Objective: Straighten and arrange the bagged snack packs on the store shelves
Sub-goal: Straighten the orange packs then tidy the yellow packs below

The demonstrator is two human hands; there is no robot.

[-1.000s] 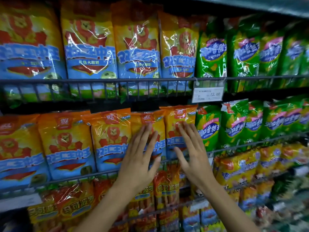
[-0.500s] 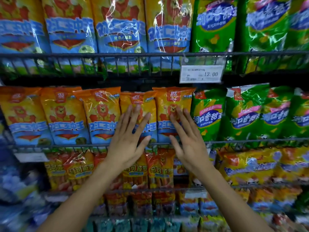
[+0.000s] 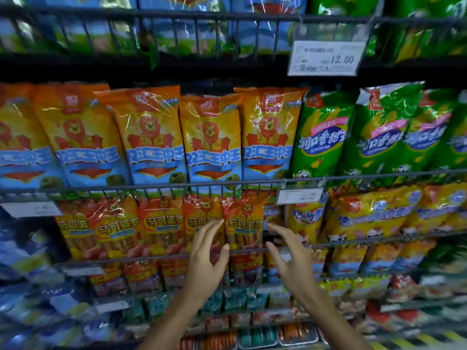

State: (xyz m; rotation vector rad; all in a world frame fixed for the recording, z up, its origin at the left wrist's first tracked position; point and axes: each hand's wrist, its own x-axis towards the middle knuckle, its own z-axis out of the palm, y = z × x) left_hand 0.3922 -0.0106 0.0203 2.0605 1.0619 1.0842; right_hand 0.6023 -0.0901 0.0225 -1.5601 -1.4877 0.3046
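Note:
Several orange and blue snack bags [image 3: 211, 145] with a lion picture stand upright in a row behind a wire rail [image 3: 151, 186]. One shelf lower stands a row of red and orange sausage packs [image 3: 243, 223]. My left hand [image 3: 206, 258] and my right hand [image 3: 292, 261] are raised in front of that lower row, on either side of the rightmost red pack. Both have relaxed, spread fingers and hold nothing. Whether the fingertips touch the packs is unclear.
Green bags [image 3: 321, 137] fill the shelf to the right of the lion bags, and yellow bags [image 3: 374, 213] sit below them. A price tag [image 3: 326, 58] reading 12.00 hangs from the upper rail. Lower shelves hold small blurred packs.
Both hands have left the orange and blue lion bags and dropped to the red pack row one shelf below. The view has tilted downward.

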